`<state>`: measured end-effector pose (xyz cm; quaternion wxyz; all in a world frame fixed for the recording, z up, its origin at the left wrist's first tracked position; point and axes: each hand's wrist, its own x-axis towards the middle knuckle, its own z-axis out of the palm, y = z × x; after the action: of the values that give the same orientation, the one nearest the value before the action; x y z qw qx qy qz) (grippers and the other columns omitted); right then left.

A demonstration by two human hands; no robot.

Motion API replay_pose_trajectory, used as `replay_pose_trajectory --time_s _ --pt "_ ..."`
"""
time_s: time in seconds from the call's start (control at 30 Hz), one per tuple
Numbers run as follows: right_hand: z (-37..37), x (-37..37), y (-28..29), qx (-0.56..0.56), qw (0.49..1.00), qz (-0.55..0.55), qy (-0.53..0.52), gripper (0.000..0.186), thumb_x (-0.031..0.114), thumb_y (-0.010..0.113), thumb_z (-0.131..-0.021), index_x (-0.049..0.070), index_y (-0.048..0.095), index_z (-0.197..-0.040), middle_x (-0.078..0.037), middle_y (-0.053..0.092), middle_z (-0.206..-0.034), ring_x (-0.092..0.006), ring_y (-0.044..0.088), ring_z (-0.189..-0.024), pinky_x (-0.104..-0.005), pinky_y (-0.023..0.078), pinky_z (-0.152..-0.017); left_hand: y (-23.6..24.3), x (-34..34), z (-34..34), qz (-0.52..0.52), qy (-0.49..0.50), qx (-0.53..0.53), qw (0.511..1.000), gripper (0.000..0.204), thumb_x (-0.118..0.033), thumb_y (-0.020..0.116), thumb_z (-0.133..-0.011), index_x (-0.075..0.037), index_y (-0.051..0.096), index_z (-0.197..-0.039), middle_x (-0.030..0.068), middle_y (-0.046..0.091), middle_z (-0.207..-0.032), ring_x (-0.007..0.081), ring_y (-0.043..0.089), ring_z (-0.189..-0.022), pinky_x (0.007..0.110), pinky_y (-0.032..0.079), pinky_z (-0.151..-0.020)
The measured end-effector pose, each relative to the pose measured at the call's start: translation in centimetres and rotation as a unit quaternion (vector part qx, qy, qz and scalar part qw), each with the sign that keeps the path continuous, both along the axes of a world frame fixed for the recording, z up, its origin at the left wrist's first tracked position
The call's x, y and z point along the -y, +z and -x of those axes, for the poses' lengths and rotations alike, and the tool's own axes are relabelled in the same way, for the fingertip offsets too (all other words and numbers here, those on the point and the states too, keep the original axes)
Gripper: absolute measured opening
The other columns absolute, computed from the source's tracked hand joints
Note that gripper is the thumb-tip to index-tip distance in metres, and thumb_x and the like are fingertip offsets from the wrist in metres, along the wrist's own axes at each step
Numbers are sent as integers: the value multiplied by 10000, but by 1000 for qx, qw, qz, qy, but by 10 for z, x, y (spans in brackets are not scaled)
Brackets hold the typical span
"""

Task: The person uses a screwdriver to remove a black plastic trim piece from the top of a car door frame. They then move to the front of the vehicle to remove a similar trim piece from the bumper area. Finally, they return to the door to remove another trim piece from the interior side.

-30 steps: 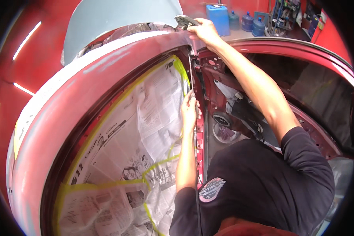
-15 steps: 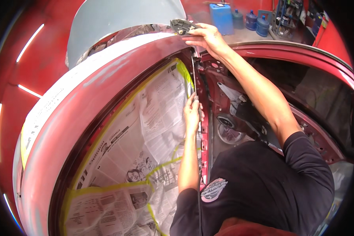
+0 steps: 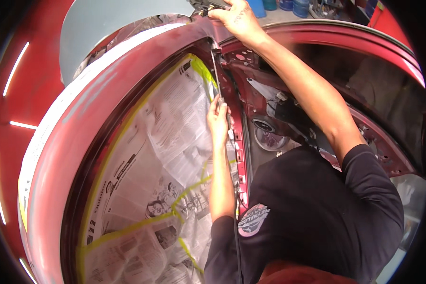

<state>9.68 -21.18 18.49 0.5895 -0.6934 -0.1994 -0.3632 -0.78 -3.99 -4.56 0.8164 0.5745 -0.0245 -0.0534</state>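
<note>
My left hand (image 3: 217, 124) is closed around the lower end of a thin-shafted metal tool (image 3: 217, 75). Its long rod points up along the door opening, the tip near the top corner of the pillar. A dark hose or cable (image 3: 237, 236) runs down below that hand. My right hand (image 3: 240, 21) reaches to the top edge of the picture. It grips a black moulded car part (image 3: 204, 8), possibly a mirror base, against the red body panel (image 3: 175, 40). That part is cut off by the frame, and some fingers are out of sight.
Newspaper (image 3: 175, 123), edged with yellow-green tape (image 3: 151, 221), covers the door opening at left. An opened red car door (image 3: 336, 33) with bare inner panel stands at right, a round speaker (image 3: 264, 125) inside it. Beyond are a grey panel (image 3: 94, 33) and blue jugs (image 3: 300, 7).
The whole scene has shifted up and left in the picture as the view moved. Both hands keep their holds, and the black part now partly leaves the frame.
</note>
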Motion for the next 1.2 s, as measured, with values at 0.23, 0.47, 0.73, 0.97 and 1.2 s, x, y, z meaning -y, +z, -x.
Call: replay_pose_trajectory --time_s 0.23,0.47,0.73,0.97,1.2 --pt "0 2 -9 -25 997 -37 59 305 15 608 -852 -33 648 -1150 -96 681 -934 -147 636 -841 -279 523 -727 9 8 -26 -2 4 -9 1000 535 -117 511 -1015 -17 347 -1514 59 587 -771 121 504 -455 248 389 -361" --pt "-5 5 -18 -105 993 -21 54 438 107 699 -828 -1 626 -1246 -108 728 -925 -137 711 -777 -253 547 -692 13 11 -38 11 6 -13 1000 536 -131 524 -1023 -36 351 -1522 41 570 -757 115 497 -424 255 384 -328" --pt "-4 2 -15 -134 982 -90 101 449 95 715 -854 -28 594 -1269 -109 729 -982 -171 719 -864 -293 611 -750 9 10 -40 15 4 -12 1000 531 -128 511 -1023 -33 348 -1520 46 570 -755 126 496 -421 260 384 -326" --pt "-20 1 -8 -40 987 -140 68 254 77 683 -874 -22 654 -1106 -105 675 -937 -173 659 -851 -301 552 -729 20 15 -42 21 -1 -30 999 479 -132 497 -1033 -32 387 -1489 49 581 -777 122 497 -446 255 389 -357" --pt "-20 4 -10 -30 989 -135 44 216 77 696 -878 -23 672 -1068 -114 676 -937 -176 661 -851 -300 554 -734 25 17 -47 27 -8 -40 999 510 -125 480 -1035 -39 341 -1518 50 563 -747 133 492 -418 269 388 -320"
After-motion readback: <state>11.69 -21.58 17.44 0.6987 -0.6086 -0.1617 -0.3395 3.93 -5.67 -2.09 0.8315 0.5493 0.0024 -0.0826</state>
